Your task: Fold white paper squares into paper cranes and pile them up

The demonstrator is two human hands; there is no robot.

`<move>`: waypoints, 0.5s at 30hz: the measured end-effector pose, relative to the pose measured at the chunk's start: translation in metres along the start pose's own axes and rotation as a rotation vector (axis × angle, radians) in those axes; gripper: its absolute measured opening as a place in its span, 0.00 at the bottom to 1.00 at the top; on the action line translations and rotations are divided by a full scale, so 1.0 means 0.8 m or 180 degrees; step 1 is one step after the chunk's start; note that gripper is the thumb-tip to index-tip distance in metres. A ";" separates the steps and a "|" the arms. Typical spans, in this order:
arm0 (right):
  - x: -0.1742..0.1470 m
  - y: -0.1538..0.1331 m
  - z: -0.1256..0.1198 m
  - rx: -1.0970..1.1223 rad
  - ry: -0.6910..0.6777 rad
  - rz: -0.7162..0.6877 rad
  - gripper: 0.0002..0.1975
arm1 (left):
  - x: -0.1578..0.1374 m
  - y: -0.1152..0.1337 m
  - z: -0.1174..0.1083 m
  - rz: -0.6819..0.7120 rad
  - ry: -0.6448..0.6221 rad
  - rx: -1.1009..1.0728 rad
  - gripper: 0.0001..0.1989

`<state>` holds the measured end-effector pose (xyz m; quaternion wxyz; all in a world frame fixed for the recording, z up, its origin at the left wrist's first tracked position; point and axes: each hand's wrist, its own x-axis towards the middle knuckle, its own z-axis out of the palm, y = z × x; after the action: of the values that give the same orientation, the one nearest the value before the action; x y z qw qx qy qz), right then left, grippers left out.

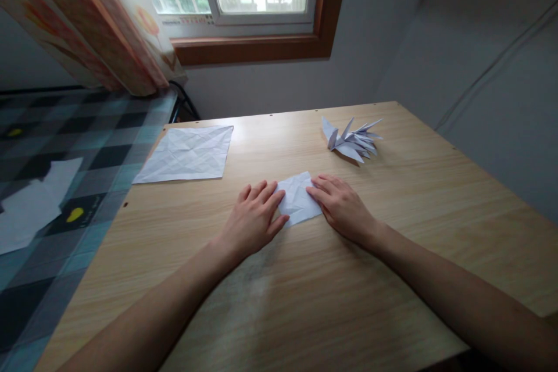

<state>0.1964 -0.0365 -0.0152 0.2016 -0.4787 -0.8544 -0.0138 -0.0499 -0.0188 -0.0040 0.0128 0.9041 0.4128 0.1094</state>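
Note:
A small creased piece of white paper (299, 197) lies flat on the wooden table (244, 314) between my hands. My left hand (259, 215) rests on its left edge, fingers stretched out and palm down. On the paper's right edge lies my right hand (342, 203), its fingers extended and flat. Neither hand grips the paper; both press on it from above. Parts of its sides are hidden under my fingers.
A larger creased white sheet (187, 154) lies at the table's back left. Pointed folded paper pieces (355, 139) sit in a cluster at the back right. Left of the table, white papers (32, 209) rest on a checked cloth (26, 279). A window and curtain (100, 17) are behind.

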 end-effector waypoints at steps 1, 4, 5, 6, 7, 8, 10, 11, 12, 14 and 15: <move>0.000 0.000 -0.002 0.0044 0.0097 -0.0132 0.17 | 0.000 0.000 0.000 -0.0009 0.0008 0.0007 0.23; 0.001 -0.002 -0.005 0.0226 0.0229 -0.0754 0.12 | 0.000 0.001 -0.001 -0.0053 0.0034 0.0009 0.22; 0.001 -0.002 -0.005 0.0259 0.0212 -0.0950 0.11 | 0.000 0.001 -0.001 -0.0067 0.0051 0.0009 0.22; 0.001 -0.002 -0.005 0.0268 0.0176 -0.1096 0.10 | 0.000 0.000 0.000 -0.0077 0.0069 0.0010 0.21; 0.001 -0.002 -0.005 0.0256 0.0139 -0.1182 0.09 | 0.000 0.000 0.000 -0.0080 0.0092 0.0010 0.21; 0.001 -0.002 -0.005 0.0229 0.0103 -0.1220 0.08 | 0.000 0.000 0.001 -0.0064 0.0116 0.0006 0.21; 0.001 -0.001 -0.005 0.0156 0.0049 -0.1241 0.09 | 0.001 -0.002 0.001 0.0051 0.0164 -0.0030 0.19; 0.001 0.000 -0.006 0.0117 0.0028 -0.1263 0.09 | 0.001 -0.003 0.001 0.0154 0.0184 -0.0072 0.17; 0.000 0.000 -0.006 0.0075 0.0011 -0.1297 0.10 | 0.001 -0.004 0.001 0.0293 0.0199 -0.0134 0.16; 0.000 0.001 -0.007 -0.0015 -0.0007 -0.1364 0.11 | 0.002 -0.006 -0.001 0.0589 0.0231 -0.0275 0.14; -0.001 0.001 -0.007 -0.0061 -0.0010 -0.1385 0.11 | 0.002 -0.007 -0.002 0.0705 0.0247 -0.0335 0.14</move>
<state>0.1989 -0.0376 -0.0105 0.1879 -0.2850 -0.9377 -0.0644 -0.0535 -0.0141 -0.0030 0.0322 0.9374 0.3043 0.1665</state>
